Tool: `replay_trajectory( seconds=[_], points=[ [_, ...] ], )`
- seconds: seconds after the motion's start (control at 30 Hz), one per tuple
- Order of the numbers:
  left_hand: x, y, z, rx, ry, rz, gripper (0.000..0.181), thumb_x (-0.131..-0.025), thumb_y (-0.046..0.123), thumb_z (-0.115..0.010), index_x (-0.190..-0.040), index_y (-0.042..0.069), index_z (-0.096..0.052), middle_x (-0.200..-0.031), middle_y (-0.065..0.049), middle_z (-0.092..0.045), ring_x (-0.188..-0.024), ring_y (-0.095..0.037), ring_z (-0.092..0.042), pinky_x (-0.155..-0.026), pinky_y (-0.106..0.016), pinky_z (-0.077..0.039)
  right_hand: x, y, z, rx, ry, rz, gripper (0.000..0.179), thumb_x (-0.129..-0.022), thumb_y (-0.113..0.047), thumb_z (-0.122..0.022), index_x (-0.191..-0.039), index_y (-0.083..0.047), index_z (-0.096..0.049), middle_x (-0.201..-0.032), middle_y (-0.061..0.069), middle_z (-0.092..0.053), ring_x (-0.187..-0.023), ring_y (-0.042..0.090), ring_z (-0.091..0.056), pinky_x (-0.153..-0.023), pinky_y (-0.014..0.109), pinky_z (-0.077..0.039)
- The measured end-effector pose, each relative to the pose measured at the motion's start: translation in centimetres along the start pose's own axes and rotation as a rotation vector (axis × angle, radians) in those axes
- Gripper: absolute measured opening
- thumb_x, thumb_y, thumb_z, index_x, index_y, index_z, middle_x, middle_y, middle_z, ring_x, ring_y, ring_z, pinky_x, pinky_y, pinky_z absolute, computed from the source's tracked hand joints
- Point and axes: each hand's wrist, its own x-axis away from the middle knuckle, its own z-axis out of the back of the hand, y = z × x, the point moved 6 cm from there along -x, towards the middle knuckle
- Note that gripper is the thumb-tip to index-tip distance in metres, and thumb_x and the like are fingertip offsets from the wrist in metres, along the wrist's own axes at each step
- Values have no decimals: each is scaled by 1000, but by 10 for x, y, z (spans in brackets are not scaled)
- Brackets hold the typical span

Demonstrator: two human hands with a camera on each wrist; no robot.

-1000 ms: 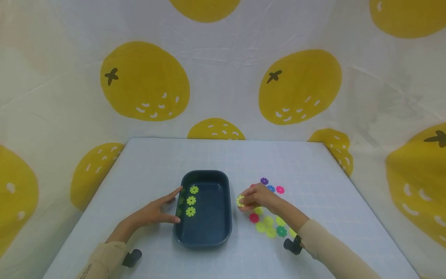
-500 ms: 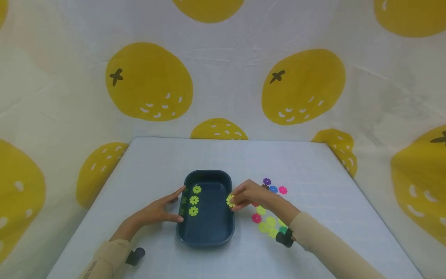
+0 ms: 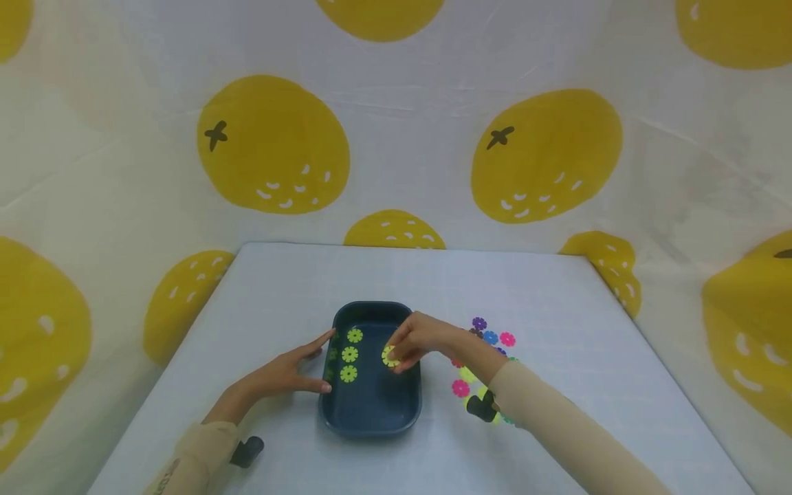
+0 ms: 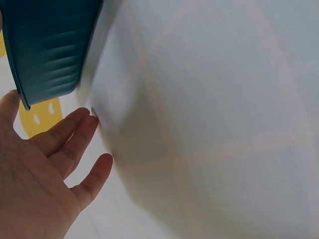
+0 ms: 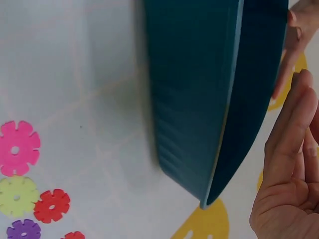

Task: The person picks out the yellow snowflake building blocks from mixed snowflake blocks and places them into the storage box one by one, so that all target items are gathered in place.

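While your right grip [image 3: 413, 342] pinches a yellow disc [image 3: 387, 354] over the right half of the dark tray [image 3: 371, 405], its height above the tray floor can't be judged from here. Expect the disc to be very light, thin and fairly stiff, probably smooth plastic that could slide between dry fingertips; it doesn't look fragile, though hard bending might mark it. Take it at the notched edge, where the slots should give your fingertips purchase, keeping the flat face free. Three yellow discs [image 3: 349, 355] stand in a row inside the tray along its left side, apart from one another. Your left grip [image 3: 281, 376] isn't clenched: its spread fingers and thumb touch the tray's left rim, a sensible hold, since the tray looks rigid but light enough to skid on the counter [image 3: 284, 289].
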Motion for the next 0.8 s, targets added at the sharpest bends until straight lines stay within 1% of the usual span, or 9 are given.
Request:
replay_trajectory(
  seconds=[0.17, 0.33, 0.43, 0.53, 0.63, 0.8],
  points=[
    [1, 1, -1, 1, 0, 19, 111, -72, 51, -85, -158, 41, -16, -162, -17, -26, -148, -43, -28, -113, -72, -22, -4, -12, -10, 20, -56, 33, 11, -89, -11, -73, -97, -5, -78, -86, 13, -76, -73, 23, -76, -67, 26, -60],
    [-1, -1, -2, 1, 6, 41, 110, -70, 53, -85, -157, 45, -17, -162, -15, -29, -148, -41, -28, -113, -71, -23, -7, -20, -17, 34, -80, 44, 11, -89, -9, -73, -97, -4, -78, -86, 13, -76, -71, 23, -76, -66, 26, -60],
    [-2, -2, -2, 8, 1, 41, 110, -70, 55, -85, -156, 46, -18, -162, -16, -29, -148, -41, -28, -113, -72, -24, -13, -25, -21, 56, -92, 58, 13, -89, -9, -73, -99, -3, -78, -85, 12, -76, -69, 21, -75, -65, 25, -60],
    [-2, -3, -3, 17, -8, 33, 108, -71, 55, -84, -156, 46, -17, -162, -16, -29, -148, -41, -29, -113, -72, -24, -19, -32, -25, 79, -122, 87, 15, -90, -9, -72, -101, 0, -77, -83, 12, -76, -67, 19, -75, -64, 24, -60],
    [-2, -3, -3, 21, -12, 29, 108, -72, 54, -84, -156, 46, -17, -162, -16, -29, -148, -41, -29, -113, -71, -23, -24, -39, -29, 93, -168, 110, 18, -90, -8, -71, -103, 4, -75, -83, 12, -75, -67, 18, -74, -64, 25, -60],
    [0, -2, -3, 35, -14, 24, 107, -74, 51, -84, -157, 43, -17, -162, -16, -28, -148, -41, -28, -113, -71, -23, -32, -47, -35, 108, -235, 123, 17, -91, -5, -70, -103, 5, -75, -85, 13, -76, -68, 19, -75, -65, 25, -61]
  ],
)
